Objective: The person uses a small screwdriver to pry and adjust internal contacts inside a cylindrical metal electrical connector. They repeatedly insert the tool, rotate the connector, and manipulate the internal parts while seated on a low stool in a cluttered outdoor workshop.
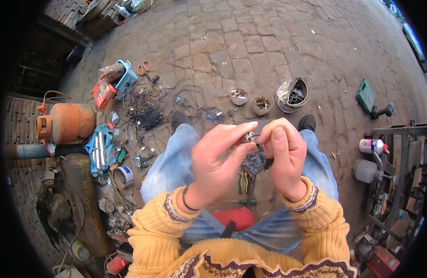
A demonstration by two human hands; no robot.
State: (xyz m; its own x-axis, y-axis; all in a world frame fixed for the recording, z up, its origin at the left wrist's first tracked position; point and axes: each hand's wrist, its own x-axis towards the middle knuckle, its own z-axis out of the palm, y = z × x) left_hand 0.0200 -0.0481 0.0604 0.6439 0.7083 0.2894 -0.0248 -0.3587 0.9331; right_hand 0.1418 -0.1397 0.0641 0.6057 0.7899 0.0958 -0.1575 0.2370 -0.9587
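In front of my knees, my left hand grips a small dark part with a whitish, metallic end between thumb and fingers. My right hand is closed in a pinch close beside it. A thin metal piece runs from the part into the right fingertips, and its kind is hidden by them. Below the hands, pliers with yellow-green handles lie on the ground beside a dark, tangled-looking piece. Nearer to me lies a screwdriver with a green handle.
Tangled wires spread at the left, near a blue basket, orange-handled scissors and an orange gas cylinder. Ahead stand two bowls of small metal parts and a bucket. A green case and metal rack are at right.
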